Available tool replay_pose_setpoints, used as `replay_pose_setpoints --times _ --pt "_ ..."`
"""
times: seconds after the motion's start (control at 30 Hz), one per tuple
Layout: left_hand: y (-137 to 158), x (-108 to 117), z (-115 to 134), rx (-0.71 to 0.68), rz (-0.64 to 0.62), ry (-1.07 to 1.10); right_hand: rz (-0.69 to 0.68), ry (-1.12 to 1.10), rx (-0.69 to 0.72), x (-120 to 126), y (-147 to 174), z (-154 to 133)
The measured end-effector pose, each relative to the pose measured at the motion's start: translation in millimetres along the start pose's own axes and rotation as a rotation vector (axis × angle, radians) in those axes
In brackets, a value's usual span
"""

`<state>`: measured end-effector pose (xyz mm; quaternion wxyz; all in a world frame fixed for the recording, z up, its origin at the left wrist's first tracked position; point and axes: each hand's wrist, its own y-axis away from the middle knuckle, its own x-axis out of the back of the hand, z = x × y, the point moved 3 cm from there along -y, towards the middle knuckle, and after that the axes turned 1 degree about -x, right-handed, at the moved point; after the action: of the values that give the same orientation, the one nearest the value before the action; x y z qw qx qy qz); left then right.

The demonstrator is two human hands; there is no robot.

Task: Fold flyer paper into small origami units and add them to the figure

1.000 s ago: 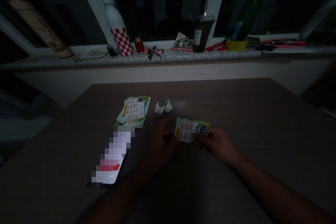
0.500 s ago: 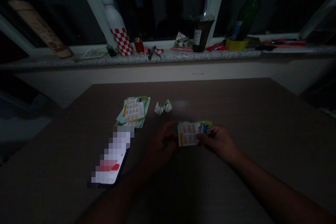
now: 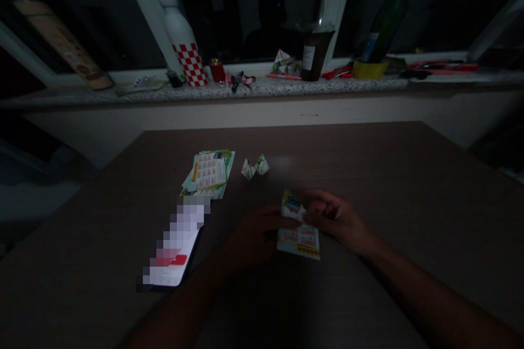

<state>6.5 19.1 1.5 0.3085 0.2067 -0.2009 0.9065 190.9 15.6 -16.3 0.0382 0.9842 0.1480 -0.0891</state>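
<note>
A small printed paper slip (image 3: 298,241), white and green with orange print, is held upright above the table between both hands. My left hand (image 3: 256,232) grips its left side, thumb or finger lying across the front. On the other side, my right hand (image 3: 338,218) pinches the slip's right edge. Just beyond them stands a small folded paper piece (image 3: 254,167) with two pointed parts. A stack of similar printed slips (image 3: 208,172) lies to the left. Nearer to me is a phone (image 3: 180,245) with its screen lit and partly blurred.
The brown table (image 3: 368,163) meets a wall below a granite windowsill (image 3: 262,86). Along the sill stand a checkered white bottle (image 3: 188,52), a dark plastic cup (image 3: 315,54), a green bottle (image 3: 387,22) in a yellow ring, and a tan tumbler (image 3: 65,46).
The slip has turned from lying wide to standing tall, with its picture end now at the top. My left hand has moved in and taken hold of it.
</note>
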Motion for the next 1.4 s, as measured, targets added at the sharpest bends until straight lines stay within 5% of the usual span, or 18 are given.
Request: replay_pose_setpoints --times 0.3,0.5,0.83,1.0,1.13,1.4 --pt "-2 9 5 0.100 0.258 0.172 -0.047 0.343 0.387 -2 10 -17" --pt "-3 2 9 0.098 0.246 0.182 0.115 0.446 0.508 -9 12 -21" --pt "-1 3 13 0.238 0.336 0.060 0.326 0.435 0.449 -5 16 -13" --pt "2 2 4 0.306 0.487 0.257 0.330 0.440 0.442 -6 14 -13" --pt "0 -2 -1 0.377 0.446 0.454 0.326 0.483 0.447 -7 14 -15" --pt "-2 -6 1 0.460 0.323 0.427 0.316 0.529 0.437 -7 14 -12"
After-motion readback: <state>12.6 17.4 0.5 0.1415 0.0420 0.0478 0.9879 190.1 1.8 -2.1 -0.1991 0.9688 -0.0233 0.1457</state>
